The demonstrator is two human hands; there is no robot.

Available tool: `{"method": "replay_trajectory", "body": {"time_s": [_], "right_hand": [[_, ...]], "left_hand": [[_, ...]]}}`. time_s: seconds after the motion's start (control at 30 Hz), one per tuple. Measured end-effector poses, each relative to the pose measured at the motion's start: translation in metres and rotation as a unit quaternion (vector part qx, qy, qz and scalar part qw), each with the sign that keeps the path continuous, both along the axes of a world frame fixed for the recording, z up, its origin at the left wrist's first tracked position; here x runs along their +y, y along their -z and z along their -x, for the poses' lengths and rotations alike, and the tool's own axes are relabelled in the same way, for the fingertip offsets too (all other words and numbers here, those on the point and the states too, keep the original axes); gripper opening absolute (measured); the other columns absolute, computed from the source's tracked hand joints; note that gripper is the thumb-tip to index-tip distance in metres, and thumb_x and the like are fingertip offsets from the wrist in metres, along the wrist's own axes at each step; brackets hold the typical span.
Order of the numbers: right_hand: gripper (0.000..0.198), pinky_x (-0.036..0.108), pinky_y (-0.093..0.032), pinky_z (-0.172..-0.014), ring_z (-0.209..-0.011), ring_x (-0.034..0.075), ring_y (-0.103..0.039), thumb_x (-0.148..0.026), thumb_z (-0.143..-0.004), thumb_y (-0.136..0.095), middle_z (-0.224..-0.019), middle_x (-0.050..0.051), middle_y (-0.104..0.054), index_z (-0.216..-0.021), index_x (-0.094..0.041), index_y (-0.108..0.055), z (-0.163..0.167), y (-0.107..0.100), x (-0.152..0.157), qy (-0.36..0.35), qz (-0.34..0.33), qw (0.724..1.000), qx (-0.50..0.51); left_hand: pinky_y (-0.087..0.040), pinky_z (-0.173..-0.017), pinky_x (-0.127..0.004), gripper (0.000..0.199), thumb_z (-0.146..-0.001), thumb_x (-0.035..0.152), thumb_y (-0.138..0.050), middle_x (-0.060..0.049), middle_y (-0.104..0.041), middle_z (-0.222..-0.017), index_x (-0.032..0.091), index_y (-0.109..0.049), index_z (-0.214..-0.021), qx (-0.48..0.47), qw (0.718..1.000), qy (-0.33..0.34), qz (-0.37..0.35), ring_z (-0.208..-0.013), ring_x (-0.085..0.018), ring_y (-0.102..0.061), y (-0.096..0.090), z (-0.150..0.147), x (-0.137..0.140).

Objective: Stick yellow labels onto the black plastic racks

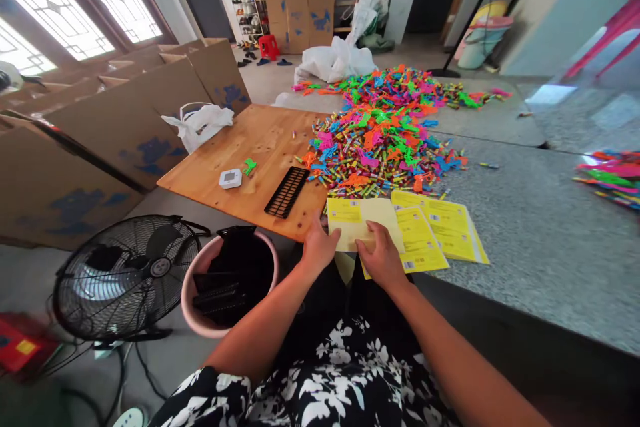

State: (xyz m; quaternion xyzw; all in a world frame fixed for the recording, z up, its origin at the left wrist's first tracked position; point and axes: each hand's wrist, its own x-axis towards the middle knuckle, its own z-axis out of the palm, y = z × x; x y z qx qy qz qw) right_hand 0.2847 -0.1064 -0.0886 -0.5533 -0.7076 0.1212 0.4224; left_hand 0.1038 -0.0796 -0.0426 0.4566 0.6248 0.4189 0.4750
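Note:
A label sheet (pixel 345 212) is held up at the table's front edge, with a printed yellow label at its upper left and pale bare backing over the rest. My left hand (pixel 319 245) grips its left edge, thumb on top. Bent fingers of my right hand (pixel 383 257) pinch the sheet's lower middle; whether a label is between them I cannot make out. More yellow label sheets (pixel 440 223) lie just to the right, partly under my right hand. Beyond the held sheet rises a heap of colourful plastic toy guns and small tubes (pixel 380 147).
On the wooden board (pixel 215 193) lie a black plastic grid tray (pixel 287 191), a white digital device (pixel 230 178) and a green toy gun (pixel 249 167). A pink bucket (pixel 187 300) of black trays and a floor fan (pixel 127 277) stand left. Cardboard boxes (pixel 135 113) line the window side.

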Motion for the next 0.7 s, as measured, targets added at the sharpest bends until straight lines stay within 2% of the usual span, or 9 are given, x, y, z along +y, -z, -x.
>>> {"method": "replay_trajectory", "body": {"time_s": [0.03,0.1,0.17,0.27,0.33,0.4,0.47,0.57,0.7], "right_hand": [[0.048,0.056,-0.055,-0.106,-0.123,0.033,-0.062,-0.036,-0.097,-0.06,-0.129,0.017,-0.062,-0.139,-0.017,-0.051,0.0,-0.003,0.0,-0.005,-0.008,1.0,-0.001],[0.043,0.055,-0.054,-0.108,-0.125,0.032,-0.061,-0.035,-0.098,-0.058,-0.13,0.017,-0.062,-0.138,-0.017,-0.054,0.001,-0.011,0.002,-0.016,-0.036,0.999,-0.008],[0.04,0.054,-0.053,-0.11,-0.128,0.031,-0.06,-0.034,-0.1,-0.057,-0.133,0.016,-0.062,-0.137,-0.019,-0.056,0.003,-0.024,0.006,-0.026,-0.066,0.997,-0.022],[0.036,0.052,-0.052,-0.111,-0.128,0.03,-0.06,-0.035,-0.102,-0.058,-0.135,0.014,-0.063,-0.135,-0.023,-0.061,0.007,-0.045,0.013,-0.057,-0.098,0.992,-0.048],[0.031,0.051,-0.052,-0.111,-0.126,0.029,-0.061,-0.035,-0.102,-0.059,-0.133,0.012,-0.065,-0.13,-0.024,-0.065,0.009,-0.057,0.017,-0.08,-0.115,0.988,-0.059],[0.025,0.05,-0.051,-0.111,-0.123,0.028,-0.062,-0.033,-0.101,-0.061,-0.128,0.011,-0.068,-0.123,-0.024,-0.069,0.008,-0.067,0.02,-0.093,-0.134,0.985,-0.059],[0.02,0.049,-0.05,-0.111,-0.12,0.027,-0.064,-0.032,-0.1,-0.064,-0.121,0.009,-0.071,-0.116,-0.024,-0.072,0.006,-0.074,0.02,-0.106,-0.144,0.983,-0.049],[0.015,0.045,-0.052,-0.105,-0.113,0.025,-0.066,-0.031,-0.098,-0.066,-0.114,0.007,-0.072,-0.111,-0.026,-0.074,0.002,-0.083,0.018,-0.118,-0.109,0.987,-0.002],[0.012,0.039,-0.055,-0.096,-0.106,0.022,-0.068,-0.033,-0.098,-0.066,-0.108,0.005,-0.073,-0.101,-0.027,-0.076,-0.003,-0.093,0.012,-0.117,-0.033,0.988,0.091]], "left_hand": [[-0.052,-0.097,-0.042,0.061,-0.077,0.025,-0.075,-0.014,-0.074,-0.118,0.015,-0.057,-0.135,-0.071,0.997,-0.009,0.015,-0.108,-0.028,-0.07,0.001,0.0,0.003],[-0.056,-0.087,-0.038,0.048,-0.075,0.028,-0.076,-0.011,-0.077,-0.101,0.013,-0.066,-0.12,-0.152,0.987,0.012,0.045,-0.091,-0.025,-0.073,0.0,0.0,0.007],[-0.056,-0.08,-0.036,0.039,-0.073,0.031,-0.075,-0.01,-0.077,-0.093,0.011,-0.071,-0.107,-0.198,0.977,0.062,0.055,-0.081,-0.023,-0.072,-0.006,0.0,0.006],[-0.053,-0.077,-0.033,0.036,-0.074,0.033,-0.075,-0.006,-0.075,-0.09,0.013,-0.072,-0.104,-0.244,0.96,0.13,0.037,-0.077,-0.02,-0.069,-0.018,-0.002,-0.003],[-0.05,-0.079,-0.031,0.027,-0.079,0.033,-0.071,-0.003,-0.073,-0.089,0.015,-0.072,-0.1,-0.199,0.965,0.172,-0.009,-0.081,-0.018,-0.066,-0.027,-0.002,-0.008],[-0.047,-0.08,-0.029,0.017,-0.084,0.031,-0.066,-0.001,-0.069,-0.086,0.016,-0.07,-0.09,-0.105,0.971,0.205,-0.068,-0.084,-0.017,-0.061,-0.035,-0.001,-0.012],[-0.044,-0.077,-0.028,0.015,-0.088,0.029,-0.062,0.001,-0.062,-0.08,0.017,-0.064,-0.08,-0.014,0.967,0.227,-0.113,-0.081,-0.016,-0.056,-0.042,0.001,-0.013],[-0.042,-0.074,-0.028,0.017,-0.09,0.024,-0.055,0.002,-0.053,-0.076,0.019,-0.054,-0.074,0.06,0.956,0.243,-0.151,-0.077,-0.014,-0.051,-0.05,0.002,-0.013],[-0.044,-0.083,-0.029,0.009,-0.086,0.013,-0.051,0.001,-0.056,-0.084,0.019,-0.058,-0.082,0.094,0.939,0.275,-0.186,-0.085,-0.015,-0.055,-0.056,0.002,-0.015]]}}
